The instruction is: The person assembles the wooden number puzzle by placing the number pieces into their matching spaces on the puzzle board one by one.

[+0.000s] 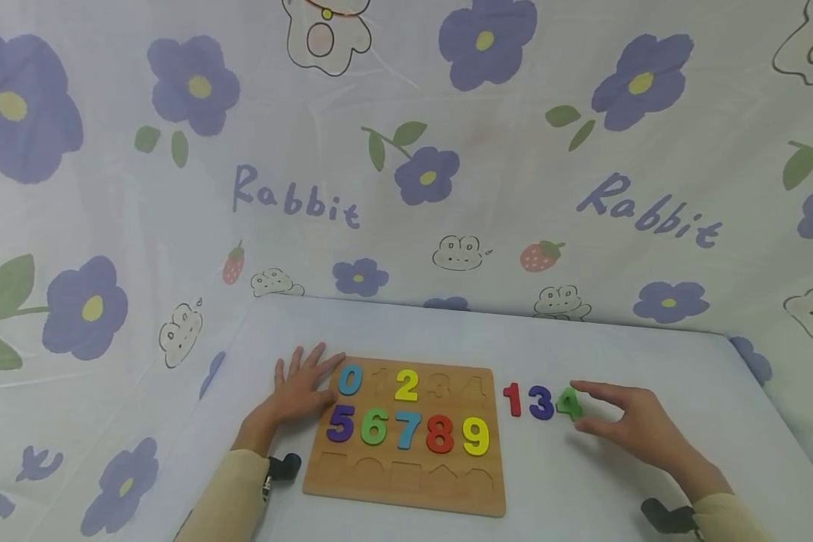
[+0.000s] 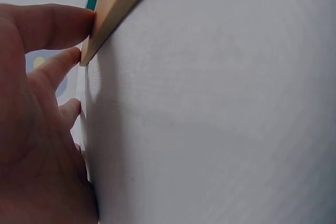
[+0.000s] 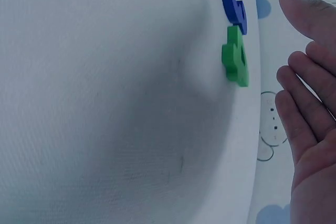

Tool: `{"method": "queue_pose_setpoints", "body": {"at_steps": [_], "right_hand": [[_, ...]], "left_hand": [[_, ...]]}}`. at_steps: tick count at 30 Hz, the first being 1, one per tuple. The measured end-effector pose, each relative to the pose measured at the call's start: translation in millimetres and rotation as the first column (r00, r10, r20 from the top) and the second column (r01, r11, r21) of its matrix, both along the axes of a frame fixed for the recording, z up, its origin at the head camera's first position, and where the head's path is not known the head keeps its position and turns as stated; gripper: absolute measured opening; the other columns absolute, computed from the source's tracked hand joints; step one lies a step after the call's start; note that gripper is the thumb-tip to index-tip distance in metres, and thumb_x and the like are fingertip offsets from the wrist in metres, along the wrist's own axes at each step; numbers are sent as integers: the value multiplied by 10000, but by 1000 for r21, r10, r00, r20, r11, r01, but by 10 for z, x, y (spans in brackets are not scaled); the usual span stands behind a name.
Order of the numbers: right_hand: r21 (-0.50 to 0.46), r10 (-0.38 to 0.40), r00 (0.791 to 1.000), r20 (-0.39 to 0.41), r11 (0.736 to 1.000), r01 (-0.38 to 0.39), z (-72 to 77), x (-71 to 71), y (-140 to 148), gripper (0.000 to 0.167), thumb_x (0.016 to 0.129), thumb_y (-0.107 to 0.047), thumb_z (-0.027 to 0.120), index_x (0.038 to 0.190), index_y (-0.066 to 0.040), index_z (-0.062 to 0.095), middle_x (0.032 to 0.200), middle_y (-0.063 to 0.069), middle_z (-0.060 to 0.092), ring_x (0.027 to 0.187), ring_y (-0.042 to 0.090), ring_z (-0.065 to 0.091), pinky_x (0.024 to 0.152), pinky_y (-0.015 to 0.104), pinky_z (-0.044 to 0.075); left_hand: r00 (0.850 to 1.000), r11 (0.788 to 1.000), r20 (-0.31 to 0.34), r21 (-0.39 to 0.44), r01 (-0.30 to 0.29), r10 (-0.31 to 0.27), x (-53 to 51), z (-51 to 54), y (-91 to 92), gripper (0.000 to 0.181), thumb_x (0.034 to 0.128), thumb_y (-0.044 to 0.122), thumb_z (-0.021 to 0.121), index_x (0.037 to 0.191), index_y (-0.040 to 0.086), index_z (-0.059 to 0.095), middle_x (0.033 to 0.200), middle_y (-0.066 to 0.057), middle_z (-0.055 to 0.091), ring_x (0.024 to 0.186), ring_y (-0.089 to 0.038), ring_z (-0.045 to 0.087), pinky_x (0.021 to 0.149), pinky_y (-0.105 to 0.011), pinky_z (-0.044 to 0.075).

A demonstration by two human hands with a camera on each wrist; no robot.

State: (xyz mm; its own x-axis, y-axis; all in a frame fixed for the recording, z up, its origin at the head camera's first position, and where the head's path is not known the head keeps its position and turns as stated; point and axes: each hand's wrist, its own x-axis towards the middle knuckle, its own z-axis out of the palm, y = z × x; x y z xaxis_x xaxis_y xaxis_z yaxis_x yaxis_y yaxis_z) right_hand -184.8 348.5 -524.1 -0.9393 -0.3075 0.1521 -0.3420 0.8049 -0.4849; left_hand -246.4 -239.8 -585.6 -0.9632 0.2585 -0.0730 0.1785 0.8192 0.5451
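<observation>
A wooden number puzzle board (image 1: 379,493) lies on the table. My left hand (image 1: 298,391) rests at its upper left edge, fingers spread; in the left wrist view the thumb (image 2: 58,24) touches the board's side. To the right of the board, a red number 1 (image 1: 513,400), a purple number 3 (image 1: 547,411) and a green number 4 (image 1: 569,406) lie in a row. Beside the 4 is my right hand (image 1: 640,421), thumb and index finger apart. The right wrist view shows that hand clear of the green 4 (image 3: 229,56), holding nothing.
Coloured numbers sit in the board, among them a blue 0 (image 1: 342,380), a yellow 2 (image 1: 406,396) and a red 8 (image 1: 440,434). Bare outlined recesses show in its top and bottom rows. Behind the white table (image 1: 583,497) hangs a flower-patterned cloth (image 1: 488,196).
</observation>
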Motion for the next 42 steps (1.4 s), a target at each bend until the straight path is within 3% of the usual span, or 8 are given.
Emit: {"method": "queue_pose_setpoints", "body": {"at_steps": [6, 13, 22, 27, 34, 42], "right_hand": [[-8, -16, 999, 50, 1000, 16, -21, -39, 36, 633, 864, -273, 942, 1438, -112, 728, 1413, 138, 755, 1352, 478, 671, 1089, 714, 526], [-11, -6, 999, 46, 1000, 7, -134, -143, 72, 617, 843, -205, 949, 1416, -107, 742, 1411, 130, 757, 1354, 459, 674, 1101, 690, 530], [-13, -12, 995, 94, 1000, 13, -236, -237, 65, 637, 836, -215, 955, 1427, -121, 736, 1443, 128, 740, 1398, 456, 644, 1129, 656, 523], [-28, -22, 992, 122, 999, 26, -261, -247, 50, 628, 841, -197, 949, 1427, -123, 737, 1454, 125, 734, 1415, 451, 632, 1135, 645, 521], [-23, -43, 991, 126, 999, 47, -246, -231, 42, 625, 839, -249, 957, 1416, -131, 747, 1436, 124, 745, 1408, 455, 636, 1132, 654, 523], [-16, -30, 996, 80, 999, 32, -77, -218, -20, 624, 861, -245, 943, 1439, -137, 733, 1426, 107, 753, 1382, 472, 650, 1120, 724, 495]], "left_hand": [[1000, 1000, 2, -1, 1, -1, 5, -1, -3, 777, 951, 316, 674, 1691, 253, 444, 1835, -206, 158, 1672, -565, -83, 1250, -800, -181], [1000, 1000, -7, 7, 2, -2, 37, 31, 9, 768, 952, 303, 669, 1686, 242, 452, 1831, -213, 166, 1670, -572, -76, 1248, -806, -175], [1000, 1000, 20, -5, 7, -7, 94, 177, 50, 765, 955, 268, 664, 1687, 222, 448, 1824, -239, 160, 1663, -593, -65, 1251, -818, -152], [1000, 1000, 10, 1, 6, -6, 112, 188, 54, 761, 950, 287, 659, 1681, 225, 456, 1820, -246, 169, 1658, -603, -58, 1252, -821, -144], [1000, 1000, 28, -15, 1, 0, 111, 209, 64, 755, 971, 265, 656, 1693, 226, 440, 1828, -229, 158, 1667, -583, -67, 1259, -808, -152], [1000, 1000, 10, -3, -10, 10, 59, 90, 35, 777, 948, 290, 654, 1694, 269, 439, 1838, -195, 158, 1678, -552, -80, 1262, -786, -183]]}}
